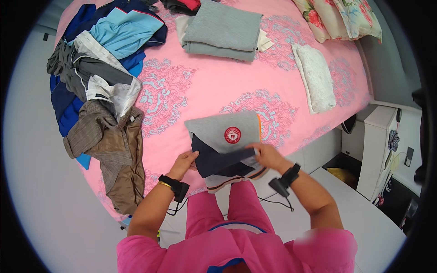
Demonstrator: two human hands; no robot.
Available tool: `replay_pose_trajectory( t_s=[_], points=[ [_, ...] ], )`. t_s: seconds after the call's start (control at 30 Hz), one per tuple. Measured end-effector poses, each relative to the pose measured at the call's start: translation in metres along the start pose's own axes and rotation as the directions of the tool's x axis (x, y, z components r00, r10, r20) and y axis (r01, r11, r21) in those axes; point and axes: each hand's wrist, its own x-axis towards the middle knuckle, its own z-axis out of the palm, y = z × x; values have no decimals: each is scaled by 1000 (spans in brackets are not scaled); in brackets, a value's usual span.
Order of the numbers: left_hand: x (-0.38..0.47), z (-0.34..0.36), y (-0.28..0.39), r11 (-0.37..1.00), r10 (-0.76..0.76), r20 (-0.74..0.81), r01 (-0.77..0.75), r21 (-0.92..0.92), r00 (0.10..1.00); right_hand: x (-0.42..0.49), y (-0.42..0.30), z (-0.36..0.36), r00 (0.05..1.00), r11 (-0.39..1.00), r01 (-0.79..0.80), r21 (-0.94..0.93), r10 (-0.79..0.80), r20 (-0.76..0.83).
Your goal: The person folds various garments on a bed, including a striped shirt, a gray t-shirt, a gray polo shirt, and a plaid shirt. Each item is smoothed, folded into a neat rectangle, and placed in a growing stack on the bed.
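A partly folded garment (222,131) in grey and dark navy lies at the bed's near edge, its striped lower part hanging toward my legs. It bears a round red badge (232,135) with writing. My left hand (185,164) pinches the navy section's left side between thumb and fingers. At the right, my right hand (268,156) grips the navy cloth, which looks lifted and slightly blurred there. Fingertips of both hands are partly hidden by the fabric.
A heap of clothes (112,68), including a brown checked jacket (119,146), covers the bed's left side. Folded grey cloth (223,25) lies at the back. A folded white lace cloth (314,78) and floral pillows (338,17) are at right, above a white cabinet (377,146).
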Motion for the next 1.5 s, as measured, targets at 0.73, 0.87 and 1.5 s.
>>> replay_pose_trajectory(
  t_s=[0.73, 0.87, 1.5],
  points=[
    [-20, 77, 47, 719, 133, 444, 222, -659, 886, -32, -29, 78, 768, 856, 172, -488, -427, -478],
    [-6, 68, 54, 756, 220, 434, 129, -642, 873, -21, -29, 57, 873, 984, 112, -140, -165, -458],
    [-8, 118, -49, 976, 26, 437, 71, -205, 899, -63, -17, 61, 976, 957, 142, -252, -178, -129]
  ],
)
